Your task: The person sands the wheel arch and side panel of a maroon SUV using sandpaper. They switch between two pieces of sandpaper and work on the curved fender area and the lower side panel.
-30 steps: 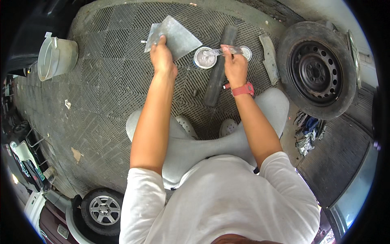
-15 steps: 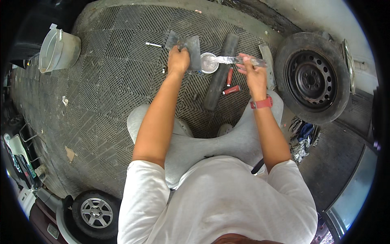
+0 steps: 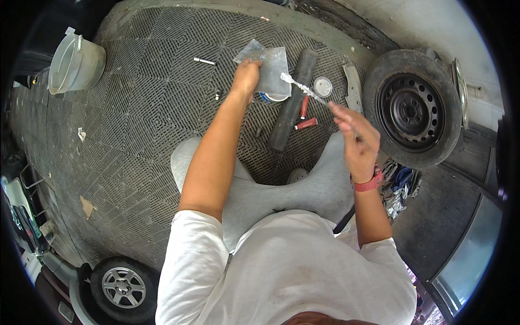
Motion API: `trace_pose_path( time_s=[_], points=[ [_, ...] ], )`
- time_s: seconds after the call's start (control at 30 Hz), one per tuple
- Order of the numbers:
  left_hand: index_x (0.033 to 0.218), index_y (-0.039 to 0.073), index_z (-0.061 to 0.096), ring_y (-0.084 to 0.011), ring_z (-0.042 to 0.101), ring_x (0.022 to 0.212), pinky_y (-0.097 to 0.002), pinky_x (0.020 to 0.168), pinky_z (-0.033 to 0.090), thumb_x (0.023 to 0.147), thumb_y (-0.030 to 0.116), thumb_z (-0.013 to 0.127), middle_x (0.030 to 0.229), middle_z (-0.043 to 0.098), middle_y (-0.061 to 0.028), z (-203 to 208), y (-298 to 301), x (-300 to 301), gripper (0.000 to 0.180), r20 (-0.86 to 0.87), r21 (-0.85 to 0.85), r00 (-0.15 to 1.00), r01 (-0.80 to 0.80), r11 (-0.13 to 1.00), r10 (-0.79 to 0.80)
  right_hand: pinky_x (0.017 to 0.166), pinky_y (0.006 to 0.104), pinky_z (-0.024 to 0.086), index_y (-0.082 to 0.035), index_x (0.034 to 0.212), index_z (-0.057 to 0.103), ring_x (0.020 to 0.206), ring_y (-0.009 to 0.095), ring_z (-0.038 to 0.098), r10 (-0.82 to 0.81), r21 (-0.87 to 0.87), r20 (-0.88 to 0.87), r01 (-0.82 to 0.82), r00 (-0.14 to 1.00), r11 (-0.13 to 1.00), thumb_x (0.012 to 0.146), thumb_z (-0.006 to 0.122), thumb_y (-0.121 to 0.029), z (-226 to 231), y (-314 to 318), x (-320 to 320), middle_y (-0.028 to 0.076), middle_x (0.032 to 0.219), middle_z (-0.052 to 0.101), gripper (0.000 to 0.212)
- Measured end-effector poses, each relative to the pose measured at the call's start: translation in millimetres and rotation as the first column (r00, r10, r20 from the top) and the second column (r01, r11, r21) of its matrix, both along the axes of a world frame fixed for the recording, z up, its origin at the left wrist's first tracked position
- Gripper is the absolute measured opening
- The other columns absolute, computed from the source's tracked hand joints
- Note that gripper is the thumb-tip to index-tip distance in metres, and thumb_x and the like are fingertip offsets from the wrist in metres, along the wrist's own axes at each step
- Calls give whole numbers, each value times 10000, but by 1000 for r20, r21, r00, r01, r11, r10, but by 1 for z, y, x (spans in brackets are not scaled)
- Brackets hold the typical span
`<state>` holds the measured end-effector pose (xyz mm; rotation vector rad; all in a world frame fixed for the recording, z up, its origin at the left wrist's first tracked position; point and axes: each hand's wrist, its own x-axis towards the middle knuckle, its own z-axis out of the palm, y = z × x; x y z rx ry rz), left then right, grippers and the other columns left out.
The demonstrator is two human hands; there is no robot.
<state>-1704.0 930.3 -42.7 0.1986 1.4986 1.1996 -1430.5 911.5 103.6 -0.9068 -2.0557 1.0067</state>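
My left hand (image 3: 247, 77) is closed on a flat grey sheet (image 3: 274, 67), with a second flat piece (image 3: 253, 50) fanned out at its far left. Under the sheet's near edge the blue-labelled rim of a can (image 3: 275, 98) shows; its opening is mostly covered. A narrow stick (image 3: 307, 89) reaches leftward from my right hand (image 3: 356, 135), its tip coated in pale paste and touching or hovering just over the sheet's right edge. The fingers of that hand are pinched on the stick's end and slightly blurred. A red watch is on the right wrist.
A long dark block (image 3: 287, 122) lies between my knees, with red tubes (image 3: 306, 124) and a round lid (image 3: 323, 86) to its right. A white pen-like stick (image 3: 204, 61) lies left. A bucket (image 3: 81, 65) stands far left; a spare wheel (image 3: 413, 108) is on the right.
The stick has come out of the can and over to the sheet's edge, while my right hand moved right and nearer. My left hand shifted the sheet rightward over the can. The lid is now uncovered.
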Motion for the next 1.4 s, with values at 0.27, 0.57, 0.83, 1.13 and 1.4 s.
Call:
trace_pose_path(
  time_s=[0.27,0.57,0.83,1.13,1.4],
  points=[
    [1494,-72,479,-347,610,1313,-477,1178,425,1078,214,473,1467,571,-259,-7,-2,-13,505,61,24,996,-73,997,72,872,353,642,1,1160,782,1069,292,781,114,289,258,-189,959,938,854,790,42,-11,-19,2,146,1208,782,310],
    [1462,-73,504,-323,646,1218,-450,1104,493,1049,196,498,1379,626,-230,9,-8,-9,492,41,110,997,-74,991,70,911,321,601,31,1255,738,1076,214,740,-206,-108,10,205,979,973,1104,599,-154,-38,-16,-4,160,1211,768,276],
    [1459,-74,516,-322,633,1243,-424,1126,457,1033,191,522,1377,639,-235,12,-7,-3,501,72,122,997,-51,991,42,768,293,602,28,1197,711,906,177,760,-410,-447,31,379,912,810,1082,655,-227,-127,49,-46,103,1008,762,286],
    [1328,-52,600,-279,653,1153,-435,1040,511,1050,200,523,1277,665,-183,25,-7,4,383,118,75,988,-111,991,102,899,474,593,61,1580,396,1132,333,712,-513,-779,103,390,852,491,1083,477,-640,-228,99,-23,253,1222,713,863],
    [1469,-116,481,-325,632,1239,-471,1095,487,1034,239,577,1409,580,-234,41,-7,6,569,110,77,987,-125,989,116,798,516,585,37,1220,606,940,381,710,-539,-687,555,715,634,134,1059,555,-379,-406,28,50,224,1145,700,449]
  ],
)
